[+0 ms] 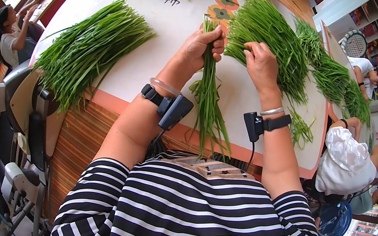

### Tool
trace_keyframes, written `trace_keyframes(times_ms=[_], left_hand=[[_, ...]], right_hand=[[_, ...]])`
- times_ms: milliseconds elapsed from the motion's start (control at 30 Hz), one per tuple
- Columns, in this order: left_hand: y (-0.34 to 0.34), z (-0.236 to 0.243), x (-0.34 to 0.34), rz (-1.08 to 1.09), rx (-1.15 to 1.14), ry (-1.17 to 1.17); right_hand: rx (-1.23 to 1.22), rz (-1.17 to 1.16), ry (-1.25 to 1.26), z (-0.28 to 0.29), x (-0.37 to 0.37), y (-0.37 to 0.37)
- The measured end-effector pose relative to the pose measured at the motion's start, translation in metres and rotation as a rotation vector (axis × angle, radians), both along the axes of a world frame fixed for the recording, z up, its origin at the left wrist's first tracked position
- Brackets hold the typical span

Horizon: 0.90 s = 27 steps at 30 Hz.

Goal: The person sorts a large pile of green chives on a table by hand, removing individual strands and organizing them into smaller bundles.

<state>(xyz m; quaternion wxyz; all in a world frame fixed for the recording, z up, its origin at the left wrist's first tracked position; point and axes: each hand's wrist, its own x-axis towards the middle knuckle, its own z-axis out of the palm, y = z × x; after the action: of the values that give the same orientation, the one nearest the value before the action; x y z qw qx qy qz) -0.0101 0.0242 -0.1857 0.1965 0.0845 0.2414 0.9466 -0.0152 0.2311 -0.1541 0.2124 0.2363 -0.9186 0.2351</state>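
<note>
Greens [208, 88] hang bunched, clasped in the left hand [201, 49], across the near edge of the worktop [174, 25]; above the worktop, the right hand [261, 66] is narrowly curled, its hold unclear.

A white-striped black shirt [211, 222] with a beige front print [213, 168] and 2 short sleeves [97, 182] is being worn, while 2 dark boxes [176, 112] on black straps [278, 123] are sitting beyond those sleeves, a translucent bangle [164, 86] is showing beyond the left sleeve, and a silver bangle [272, 111] and black cable [251, 153] are showing beyond the right.
</note>
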Motion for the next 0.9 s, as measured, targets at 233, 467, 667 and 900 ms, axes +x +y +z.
trace_keyframes(times_ms=[233, 467, 667, 900], left_hand=[[0.004, 0.004, 0.007, 0.091, -0.165, -0.017], [0.013, 0.003, 0.012, 0.202, -0.371, 0.013], [0.020, 0.003, 0.015, 0.266, -0.424, 0.064], [0.018, 0.001, 0.015, 0.303, -0.415, 0.070]], right_hand=[[0.128, -0.056, 0.075, -0.009, -0.005, -0.009], [-0.227, 0.029, 0.028, 0.001, 0.003, -0.010], [-0.411, 0.106, -0.065, 0.015, 0.018, -0.035], [-0.377, 0.109, -0.113, 0.020, 0.023, -0.034]])
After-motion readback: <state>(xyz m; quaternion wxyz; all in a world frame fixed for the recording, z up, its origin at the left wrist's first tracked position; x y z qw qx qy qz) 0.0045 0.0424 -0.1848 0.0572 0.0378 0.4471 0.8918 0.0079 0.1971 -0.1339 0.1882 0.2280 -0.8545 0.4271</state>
